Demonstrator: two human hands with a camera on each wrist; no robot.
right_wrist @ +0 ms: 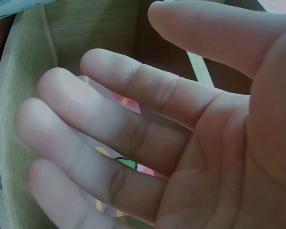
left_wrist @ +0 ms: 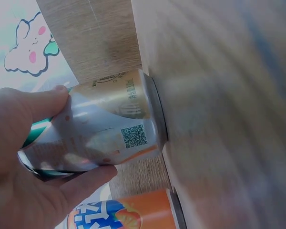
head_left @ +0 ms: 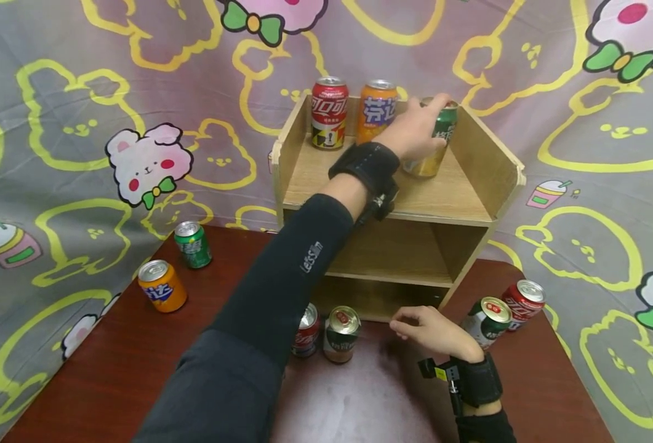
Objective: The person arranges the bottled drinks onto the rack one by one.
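Note:
On the top shelf of a small wooden rack, my left hand grips a green, white and gold can between thumb and fingers. Its base meets the shelf board in the left wrist view. Beside it on that shelf stand an orange soda can and a red cola can. My right hand hovers in front of the bottom shelf, fingers loosely bent and holding nothing; the right wrist view shows its bare palm. A green and white can stands to its right.
At the rack's foot stand a red can, partly behind my left arm, and a green-brown can. Another red can is on the right. On the left are an orange can and a green can. Patterned cloth hangs behind.

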